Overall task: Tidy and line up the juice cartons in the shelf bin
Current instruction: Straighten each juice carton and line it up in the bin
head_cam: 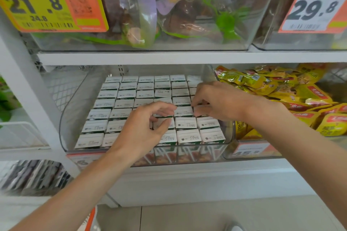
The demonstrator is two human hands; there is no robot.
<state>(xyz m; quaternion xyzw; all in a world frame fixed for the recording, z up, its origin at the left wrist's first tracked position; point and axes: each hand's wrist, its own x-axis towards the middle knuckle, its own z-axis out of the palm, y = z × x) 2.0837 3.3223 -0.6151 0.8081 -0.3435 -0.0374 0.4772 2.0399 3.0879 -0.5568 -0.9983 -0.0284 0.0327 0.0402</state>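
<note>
I see the clear bin point(64, 118) packed with juice cartons point(124, 96) (tidy rows); the right hand point(216, 99) pinches one with its fingers point(196, 100), and I cannot tell whether the left hand point(142, 129) grips anything.

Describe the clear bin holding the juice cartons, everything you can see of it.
The bin is clear, glossy plastic with rounded corners and outward-leaning walls. It sits level on the white shelf, beside a bin of yellow packets. Tight rows of juice cartons fill it, white tops up. A price tag sits at its front. The left hand and right hand reach in, each pinching a carton.
</note>
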